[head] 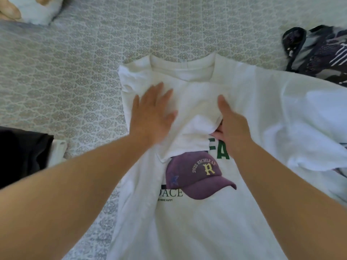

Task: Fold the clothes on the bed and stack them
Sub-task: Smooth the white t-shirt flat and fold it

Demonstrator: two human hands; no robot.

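Left hand (153, 113) flat on white tee (197, 222); right hand (231, 128) pinches folded sleeve (199, 126).

This is a bedroom in a home: the whole view is filled by a bed (78, 68) under a pale patterned bedspread (187, 25), with household laundry spread over it. A white printed T-shirt (206, 222) lies under the two grips, a dark patterned garment (319, 53) sits beyond and right of them, a black garment (20, 152) left of them, and a fluffy white plush (35, 10) far beyond the left grip.

White T-shirt (197, 222) with purple cap print, front up, left sleeve folded inward
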